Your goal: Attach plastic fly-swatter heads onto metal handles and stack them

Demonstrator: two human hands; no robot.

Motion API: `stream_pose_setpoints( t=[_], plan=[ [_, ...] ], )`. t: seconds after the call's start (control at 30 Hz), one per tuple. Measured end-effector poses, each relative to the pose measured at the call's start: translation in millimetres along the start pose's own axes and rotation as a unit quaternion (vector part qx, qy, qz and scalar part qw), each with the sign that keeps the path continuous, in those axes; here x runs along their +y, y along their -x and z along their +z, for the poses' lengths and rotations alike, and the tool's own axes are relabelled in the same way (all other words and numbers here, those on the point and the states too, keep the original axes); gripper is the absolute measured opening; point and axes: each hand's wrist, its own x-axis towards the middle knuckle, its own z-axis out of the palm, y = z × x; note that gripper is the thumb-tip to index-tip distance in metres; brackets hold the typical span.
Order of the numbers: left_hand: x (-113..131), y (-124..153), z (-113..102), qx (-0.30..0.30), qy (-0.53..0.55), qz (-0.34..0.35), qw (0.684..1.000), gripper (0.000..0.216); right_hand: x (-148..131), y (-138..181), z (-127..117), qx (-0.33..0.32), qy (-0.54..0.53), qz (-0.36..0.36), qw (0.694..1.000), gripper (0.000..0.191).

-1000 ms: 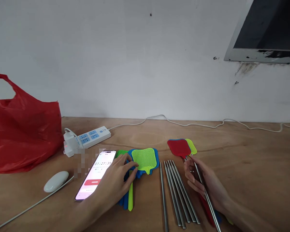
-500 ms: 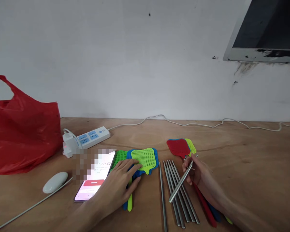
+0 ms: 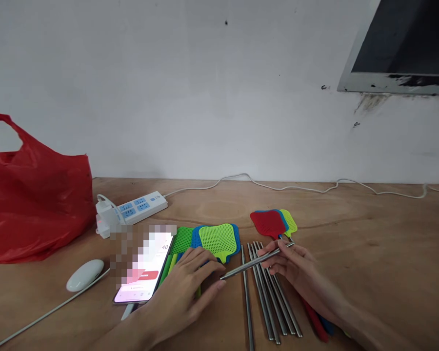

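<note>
My right hand pinches a thin metal rod, which points left toward my left hand. My left hand lies on the handles of a pile of green and blue fly-swatter heads, fingers bent over them. Several more metal rods lie side by side on the wooden table between my hands. Just beyond my right hand lies a red fly swatter stacked on blue and green ones; their handles run under my right wrist.
A lit phone lies left of my left hand. A white mouse, a power strip with its cable, and a red plastic bag sit at the left. A dark screen hangs at the upper right.
My right hand has swung the metal rod from pointing toward me round to point left, its tip now near my left hand. My left hand slid slightly nearer along the swatter handles.
</note>
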Motion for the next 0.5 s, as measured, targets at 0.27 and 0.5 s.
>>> stream_pose_setpoints(
  t=[0.27,0.5],
  plan=[
    [9,2,6,-0.028,-0.010,0.003,1.000,0.013,11,4,0,-0.052,0.067,-0.008,0.996,0.032],
    [9,0,4,-0.026,-0.010,0.004,1.000,0.014,10,-4,-3,0.015,0.133,-0.028,0.991,0.040]
  ],
)
